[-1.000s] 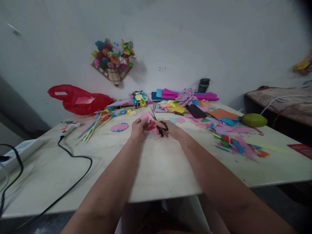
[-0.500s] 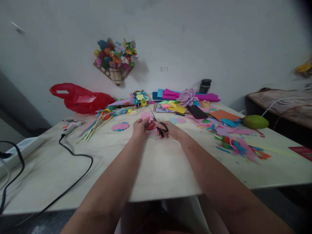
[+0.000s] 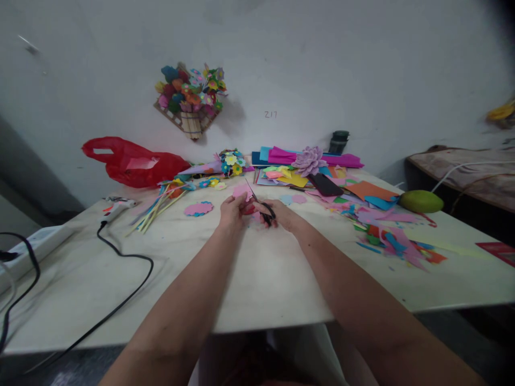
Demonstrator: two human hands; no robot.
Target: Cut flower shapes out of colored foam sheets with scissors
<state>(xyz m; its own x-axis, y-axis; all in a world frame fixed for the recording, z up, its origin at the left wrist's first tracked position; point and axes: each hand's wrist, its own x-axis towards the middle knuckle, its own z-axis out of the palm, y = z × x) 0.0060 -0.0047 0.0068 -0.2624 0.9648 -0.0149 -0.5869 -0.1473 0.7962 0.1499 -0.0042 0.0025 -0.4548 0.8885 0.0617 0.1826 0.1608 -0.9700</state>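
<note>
Over the middle of the white table, my left hand (image 3: 233, 209) is closed on a piece of pink paper (image 3: 240, 190). My right hand (image 3: 278, 212) is wrapped round the black handles of a pair of scissors (image 3: 267, 210). The blades point up and to the left, against the right side of the pink paper. Something red shows between the two hands, partly hidden by the fingers. To the left lie pink and blue scalloped cut-outs (image 3: 199, 208); beyond my right hand are a light blue and a pink round piece (image 3: 298, 199).
Paper scraps (image 3: 396, 244) and a green fruit (image 3: 422, 201) lie on the right. Behind are a phone (image 3: 325, 185), coloured sheets and a purple flower (image 3: 309, 161). At left are a red bag (image 3: 137, 163), a glue gun (image 3: 118, 208) with its black cord, and a power strip (image 3: 36, 246).
The scissors and my right hand have shifted slightly left, and the blades have turned a little further left against the pink paper. My left hand stays nearly in place.
</note>
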